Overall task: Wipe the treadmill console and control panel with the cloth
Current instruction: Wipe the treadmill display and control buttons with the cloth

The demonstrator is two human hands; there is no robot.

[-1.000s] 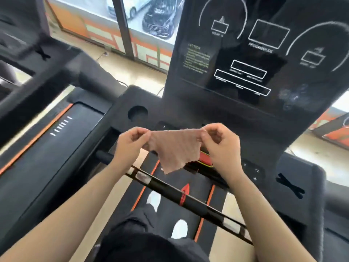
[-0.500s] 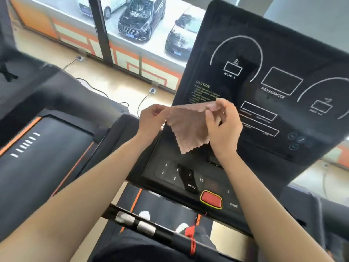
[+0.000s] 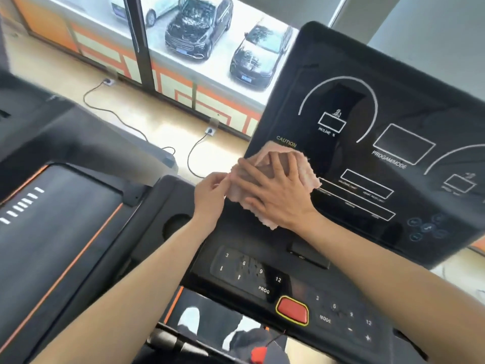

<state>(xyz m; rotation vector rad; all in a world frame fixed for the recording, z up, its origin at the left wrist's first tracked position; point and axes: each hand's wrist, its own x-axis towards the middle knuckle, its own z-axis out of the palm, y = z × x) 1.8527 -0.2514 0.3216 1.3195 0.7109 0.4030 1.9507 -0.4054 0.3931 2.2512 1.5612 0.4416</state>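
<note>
At the lower left corner of the console point(image 3: 367, 106), just under the CAUTION label point(image 3: 286, 141), your right hand point(image 3: 278, 190) lies flat, fingers spread, pressing the pink cloth point(image 3: 311, 177) against the dark face. Your left hand point(image 3: 212, 195) pinches the cloth's left edge, above the control panel point(image 3: 252, 271)

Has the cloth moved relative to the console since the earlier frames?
Yes: the cloth rose from before the red stop button onto the console, below the CAUTION label.

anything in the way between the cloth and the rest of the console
Nothing visible. The right hand presses the cloth flat on the console, lower left; the left hand pinches the cloth's edge. Rightward the console is bare.
</note>
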